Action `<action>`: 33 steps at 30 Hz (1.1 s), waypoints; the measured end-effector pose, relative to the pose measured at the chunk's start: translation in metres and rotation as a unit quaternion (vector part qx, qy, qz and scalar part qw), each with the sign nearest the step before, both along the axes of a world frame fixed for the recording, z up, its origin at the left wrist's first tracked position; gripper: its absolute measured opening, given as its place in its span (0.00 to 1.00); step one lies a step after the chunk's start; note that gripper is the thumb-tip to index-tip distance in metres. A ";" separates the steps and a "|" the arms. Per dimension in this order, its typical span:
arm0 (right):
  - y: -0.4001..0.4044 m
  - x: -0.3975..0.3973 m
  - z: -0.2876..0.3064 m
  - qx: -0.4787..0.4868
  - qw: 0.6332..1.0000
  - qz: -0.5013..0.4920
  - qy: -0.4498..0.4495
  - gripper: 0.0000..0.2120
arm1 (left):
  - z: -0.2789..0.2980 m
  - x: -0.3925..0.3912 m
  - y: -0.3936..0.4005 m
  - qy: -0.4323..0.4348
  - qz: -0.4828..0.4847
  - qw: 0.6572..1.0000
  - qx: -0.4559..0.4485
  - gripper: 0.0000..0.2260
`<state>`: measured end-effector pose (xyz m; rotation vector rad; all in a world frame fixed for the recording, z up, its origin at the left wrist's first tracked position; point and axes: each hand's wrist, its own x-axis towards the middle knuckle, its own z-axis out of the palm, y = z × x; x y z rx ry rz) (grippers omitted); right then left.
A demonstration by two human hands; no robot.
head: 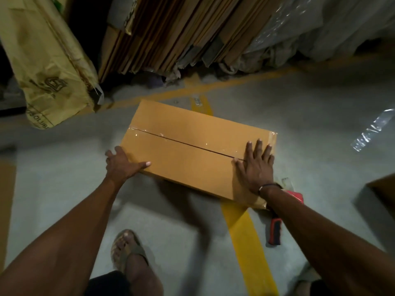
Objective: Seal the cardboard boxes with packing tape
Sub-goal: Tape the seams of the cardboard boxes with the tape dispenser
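Grey concrete floor [299,116] crossed by yellow lines [245,227] carries 1 closed cardboard box [192,167], lying in front of flattened cartons [171,35] leaning at the back. Clear tape [149,134] glints along the box's centre seam. Fingers straight, the right hand [255,167] presses flat on the top near the right end, over the seam. The left hand [123,162] grips the near left corner, thumb on top. A red-handled tape dispenser [275,229] lies on the floor just beside the right forearm. Stiff walls and sharp corners suggest a firm, probably light box, best steadied at opposite ends; taped areas may feel slick.
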<state>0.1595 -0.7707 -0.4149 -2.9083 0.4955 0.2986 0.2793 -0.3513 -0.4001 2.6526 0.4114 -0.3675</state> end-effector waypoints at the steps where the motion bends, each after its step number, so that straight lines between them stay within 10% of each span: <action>1: 0.006 -0.008 0.004 -0.001 1.000 0.001 -0.002 0.42 | 0.000 -0.009 0.003 0.000 0.003 1.000 0.007 0.57; 13: 0.029 -0.044 0.016 0.030 0.987 0.121 0.102 0.39 | 0.008 -0.100 -0.002 0.021 0.045 0.999 0.014 0.50; 21: 0.089 -0.111 0.014 0.075 0.993 -0.052 0.075 0.39 | 0.019 -0.164 -0.016 0.038 0.054 0.997 0.044 0.50; 33: 0.092 -0.092 0.007 0.168 0.983 -0.023 0.066 0.41 | 0.026 -0.253 -0.057 0.055 0.117 0.991 -0.047 0.39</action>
